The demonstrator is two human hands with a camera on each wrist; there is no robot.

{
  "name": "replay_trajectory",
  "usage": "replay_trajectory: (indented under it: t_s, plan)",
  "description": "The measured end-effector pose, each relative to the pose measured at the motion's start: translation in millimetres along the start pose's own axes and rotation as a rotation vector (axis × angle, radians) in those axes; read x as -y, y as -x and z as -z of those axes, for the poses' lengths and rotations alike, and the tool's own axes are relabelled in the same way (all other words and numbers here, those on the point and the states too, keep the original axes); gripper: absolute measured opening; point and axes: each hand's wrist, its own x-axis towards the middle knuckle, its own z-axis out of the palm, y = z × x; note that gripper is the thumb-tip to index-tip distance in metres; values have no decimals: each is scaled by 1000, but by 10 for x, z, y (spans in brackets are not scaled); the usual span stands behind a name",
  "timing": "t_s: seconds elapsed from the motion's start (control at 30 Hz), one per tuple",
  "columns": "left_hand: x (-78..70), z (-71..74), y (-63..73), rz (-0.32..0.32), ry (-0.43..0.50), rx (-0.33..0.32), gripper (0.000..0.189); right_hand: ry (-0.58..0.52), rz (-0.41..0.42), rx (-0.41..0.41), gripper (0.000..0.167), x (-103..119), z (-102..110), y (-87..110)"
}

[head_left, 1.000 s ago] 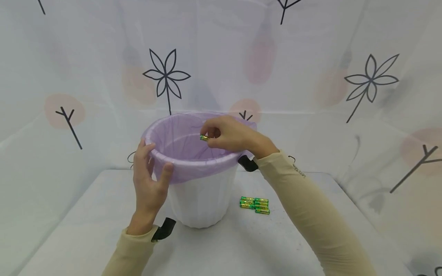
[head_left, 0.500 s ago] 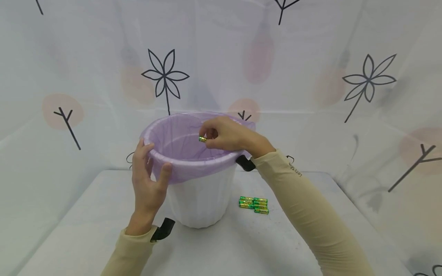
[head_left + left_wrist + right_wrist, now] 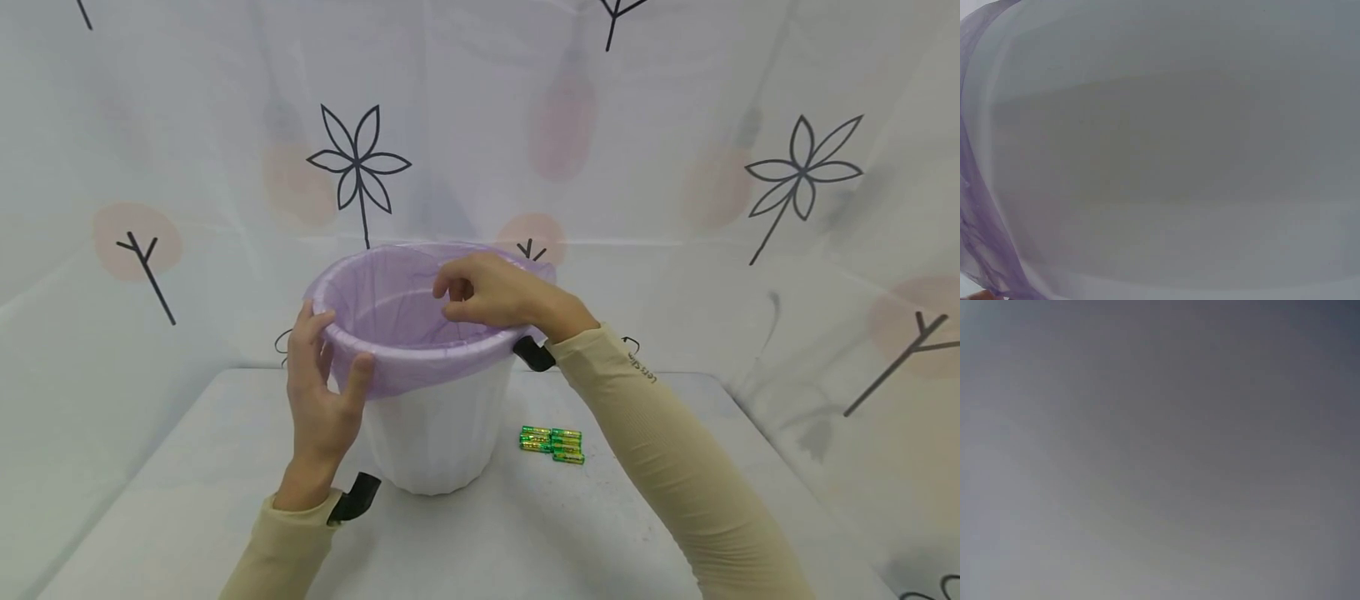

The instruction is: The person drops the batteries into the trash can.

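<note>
A white trash bin (image 3: 438, 442) lined with a translucent purple bag (image 3: 427, 367) stands on the table. My left hand (image 3: 324, 408) holds the bin at its left rim, fingertips at the edge and thumb against the bag's folded-over front. Over the bin's mouth, at the right side, is my right hand (image 3: 495, 292), thumb and bent fingers apart with nothing between them. Several green and gold batteries (image 3: 551, 444) lie side by side right of the bin. The left wrist view is filled by the bin's wall (image 3: 1172, 150); the right wrist view is a grey blur.
The white table (image 3: 180, 483) reaches back to a hanging white sheet (image 3: 480, 125) printed with flowers and pink patches. The sheet also covers both sides. A dark wrist mount (image 3: 534, 354) on the right arm sits close to the bin's rim.
The right thumb and fingers have let go of the battery they pinched over the bin; it is out of sight now. Both hands have stayed nearly in place.
</note>
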Motion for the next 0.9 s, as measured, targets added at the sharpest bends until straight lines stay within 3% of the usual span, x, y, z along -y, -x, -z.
replay_trajectory:
  t_s: [0.47,0.9]
  plan:
    - [-6,-10,-5,1,-14,-1,59,-2,-5,-15,20,9,29,42]
    - [-21,-13,-10,-6,-10,-6,56,-27,87,-143,15,-5,166,296]
